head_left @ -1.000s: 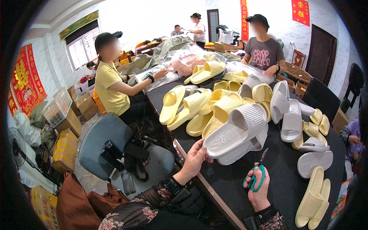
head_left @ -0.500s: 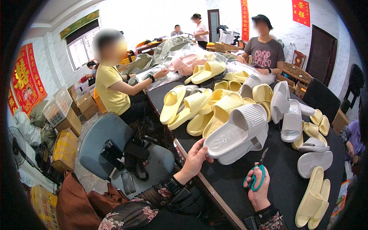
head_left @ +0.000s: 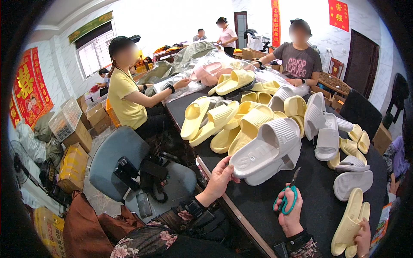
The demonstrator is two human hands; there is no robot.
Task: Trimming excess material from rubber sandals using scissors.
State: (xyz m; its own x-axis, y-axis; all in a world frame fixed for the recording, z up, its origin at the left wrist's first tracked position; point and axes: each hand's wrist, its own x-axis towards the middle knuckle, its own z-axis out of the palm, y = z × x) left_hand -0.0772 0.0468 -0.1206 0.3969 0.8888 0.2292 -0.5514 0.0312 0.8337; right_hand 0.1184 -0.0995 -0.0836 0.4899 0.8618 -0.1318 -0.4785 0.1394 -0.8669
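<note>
Pinched between the thumb and fingers of my left hand (head_left: 220,177) is the heel end of a grey slipper (head_left: 269,146). A second grey slipper (head_left: 275,168) sits beneath it, largely covered. My right hand (head_left: 289,210) grips green-handled scissors (head_left: 287,200), their dark blades pointing up and away, apart from the slippers. Behind the grey pair lies a heap of yellow slippers (head_left: 215,124). At the lower right, another person's hand (head_left: 364,236) touches a yellow slipper (head_left: 349,219).
The black table (head_left: 258,215) bears more grey slippers (head_left: 327,137) on the right and pink slippers (head_left: 211,73) with plastic wrapping at the back. A grey-blue chair (head_left: 118,159) stands left of it. Co-workers stand at the far left and far right; cartons (head_left: 73,167) line the left wall.
Another person's hand has come in at the lower right onto the yellow slippers. The far-right co-worker's arm has stretched out toward the heap. My hands have barely moved.
</note>
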